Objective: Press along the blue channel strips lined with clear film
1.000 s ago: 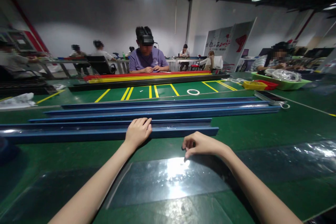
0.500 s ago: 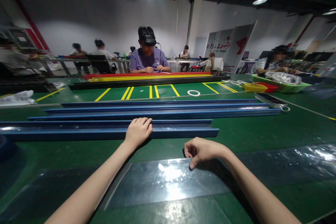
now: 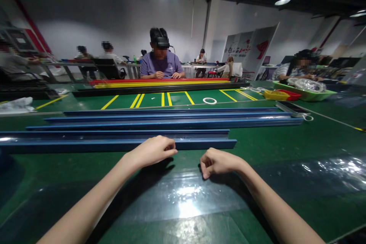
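Observation:
A long strip of clear plastic film [image 3: 160,202] lies in front of me on the green table, bright with glare in its middle. My right hand [image 3: 219,162] is closed in a pinch at the film's far edge, thumb against the curled fingers. Left of it, my left hand [image 3: 154,150] is raised, its fingers bent and the thumb a little apart, with nothing visible between them. Just beyond the left hand runs a blue channel strip [image 3: 206,144], partly hidden by that hand.
More blue channel strips [image 3: 228,122] lie behind. Farther off are red, yellow and black strips [image 3: 160,84], a white ring [image 3: 209,101], a phone [image 3: 293,107] and a green basket [image 3: 320,94]. A co-worker in a purple shirt [image 3: 145,66] sits opposite.
My left hand has come off the blue channel strip and moved right and nearer, towards my right hand. The right thumb has drawn in towards its fingers. The film's left end has dropped flatter.

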`<state>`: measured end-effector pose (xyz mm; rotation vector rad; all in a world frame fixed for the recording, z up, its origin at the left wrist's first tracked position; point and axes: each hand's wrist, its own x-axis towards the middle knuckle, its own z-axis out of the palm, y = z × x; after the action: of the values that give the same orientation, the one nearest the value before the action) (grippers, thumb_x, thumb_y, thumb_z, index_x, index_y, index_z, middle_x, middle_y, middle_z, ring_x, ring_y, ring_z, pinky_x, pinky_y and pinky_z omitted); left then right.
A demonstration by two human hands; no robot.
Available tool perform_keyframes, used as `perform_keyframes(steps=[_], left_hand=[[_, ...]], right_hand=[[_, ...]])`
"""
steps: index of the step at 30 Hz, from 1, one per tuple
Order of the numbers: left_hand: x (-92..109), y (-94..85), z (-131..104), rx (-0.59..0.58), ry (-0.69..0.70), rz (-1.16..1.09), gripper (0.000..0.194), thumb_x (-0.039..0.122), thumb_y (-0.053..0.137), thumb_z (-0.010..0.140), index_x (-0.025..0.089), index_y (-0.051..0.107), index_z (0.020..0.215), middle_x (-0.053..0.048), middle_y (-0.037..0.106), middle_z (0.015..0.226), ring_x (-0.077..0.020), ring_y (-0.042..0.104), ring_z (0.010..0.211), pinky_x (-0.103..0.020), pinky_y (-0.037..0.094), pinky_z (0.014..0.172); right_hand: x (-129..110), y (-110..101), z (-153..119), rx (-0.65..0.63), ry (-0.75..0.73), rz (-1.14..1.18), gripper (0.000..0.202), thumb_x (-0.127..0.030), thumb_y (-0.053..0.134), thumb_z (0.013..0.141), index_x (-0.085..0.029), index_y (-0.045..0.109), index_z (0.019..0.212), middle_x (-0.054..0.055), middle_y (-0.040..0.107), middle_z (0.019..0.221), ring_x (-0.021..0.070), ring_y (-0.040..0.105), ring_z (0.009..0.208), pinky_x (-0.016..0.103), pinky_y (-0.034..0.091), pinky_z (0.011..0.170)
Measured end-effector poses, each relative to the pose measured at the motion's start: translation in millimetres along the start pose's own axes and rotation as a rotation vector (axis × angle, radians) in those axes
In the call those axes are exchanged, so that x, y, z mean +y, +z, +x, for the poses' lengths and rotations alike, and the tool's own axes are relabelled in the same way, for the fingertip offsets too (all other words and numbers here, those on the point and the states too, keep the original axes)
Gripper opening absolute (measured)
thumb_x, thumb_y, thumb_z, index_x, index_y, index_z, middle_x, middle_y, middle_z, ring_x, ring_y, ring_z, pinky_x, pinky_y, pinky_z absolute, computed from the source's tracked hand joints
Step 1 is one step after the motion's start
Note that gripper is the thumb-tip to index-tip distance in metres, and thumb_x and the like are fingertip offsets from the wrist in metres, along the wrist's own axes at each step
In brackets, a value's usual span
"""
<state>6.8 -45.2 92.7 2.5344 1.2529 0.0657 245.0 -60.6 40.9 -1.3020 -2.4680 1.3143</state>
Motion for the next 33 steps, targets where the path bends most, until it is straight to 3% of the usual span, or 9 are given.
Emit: perform_keyframes(steps=[5,10,17,25,30,33], left_hand=[[0.1,11.0,0.6,-0.238,0.028,-0.016,0.017,0.03,0.049,0.074,0.019,0.061,0.076,0.001,0.061,0.068,-0.011,0.052,0.058,-0.019,0.03,0.048],[-8.1,16.1,4.7,-0.271,-0.007,-0.057,0.013,0.03,0.055,0.07,0.018,0.06,0.069,0.002,0.059,0.063,-0.01,0.049,0.055,-0.019,0.029,0.046],[-12.1,8.9,1.7,-0.338,-0.037,-0.147,0.017,0.034,0.061,0.062,0.018,0.056,0.062,0.004,0.055,0.056,-0.0105,0.047,0.053,-0.02,0.029,0.045],[-26.2,-13.3,-10.0,-0.344,-0.146,-0.08,0.008,0.026,0.052,0.064,0.019,0.056,0.065,0.003,0.058,0.06,-0.0119,0.05,0.056,-0.019,0.032,0.047],[-47.1,-22.7,-14.1,-0.248,-0.17,-0.021,0.014,0.019,0.043,0.063,0.019,0.055,0.07,0.001,0.059,0.067,-0.0133,0.053,0.063,-0.02,0.035,0.052],[-55.8,-28.6,-16.9,-0.182,-0.219,0.04,0.017,0.015,0.039,0.06,0.019,0.054,0.068,0.001,0.057,0.066,-0.013,0.051,0.061,-0.02,0.034,0.052]], right_hand=[[1.7,-1.5,2.9,0.052,0.009,0.032,0.012,-0.023,0.062,0.061,-0.013,0.065,0.068,-0.002,0.058,0.055,0.008,0.049,0.051,0.018,0.034,0.047],[0.7,-1.1,5.1,0.118,0.035,0.039,0.023,-0.03,0.07,0.054,-0.014,0.061,0.067,-0.004,0.055,0.054,0.0081,0.047,0.05,0.018,0.033,0.045],[1.4,-0.6,2.5,0.142,0.006,0.017,0.012,-0.025,0.062,0.062,-0.013,0.061,0.066,-0.001,0.057,0.057,0.0087,0.048,0.052,0.018,0.033,0.047],[-7.8,-6.8,-3.5,0.407,0.066,-0.403,0.017,-0.02,0.046,0.075,-0.016,0.063,0.073,0.001,0.057,0.061,0.0097,0.045,0.055,0.021,0.026,0.049],[-15.8,-1.9,-2.8,0.682,0.056,-0.84,0.019,-0.018,0.041,0.081,-0.017,0.058,0.073,0.006,0.06,0.079,0.016,0.049,0.073,0.026,0.03,0.06],[-19.7,0.5,-2.3,0.787,0.061,-0.942,0.022,-0.021,0.04,0.084,-0.018,0.058,0.072,0.007,0.059,0.086,0.0178,0.05,0.082,0.026,0.031,0.064]])
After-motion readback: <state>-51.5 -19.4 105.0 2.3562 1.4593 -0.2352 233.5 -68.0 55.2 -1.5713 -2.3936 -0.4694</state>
